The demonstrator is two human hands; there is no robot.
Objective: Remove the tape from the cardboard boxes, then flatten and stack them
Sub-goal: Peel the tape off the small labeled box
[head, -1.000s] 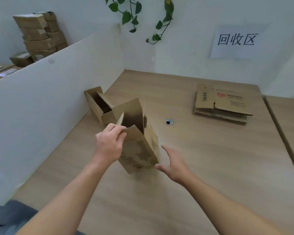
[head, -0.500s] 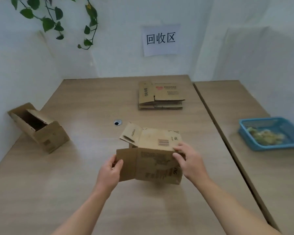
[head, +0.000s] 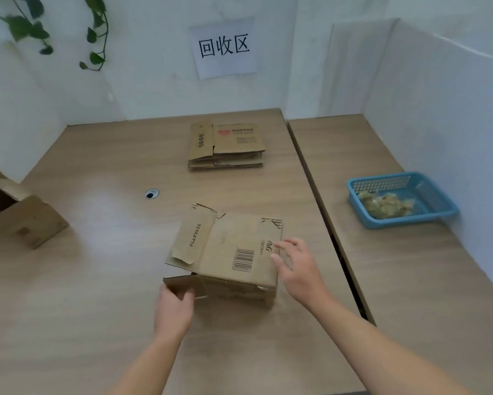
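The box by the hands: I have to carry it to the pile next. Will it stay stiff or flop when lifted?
Probably floppy: the box looks half collapsed, and its loose torn flaps would likely swing. It is likely light, being thin, empty cardboard. It should not roll, since it lies broad side down on the table.

A second ago the box [head: 233, 246] stood upright just beside the open box [head: 26, 220], with the left hand [head: 172, 307] gripping its top flap. Since then it has come to the middle of the tabletop [head: 97, 280] and been pressed down, so its barcode face now lies nearly flat, facing up. The left hand has shifted to pinch the near-left flap. The right hand [head: 296, 269], which held the near-right edge half a second ago, has let go, its fingers spread at the right edge
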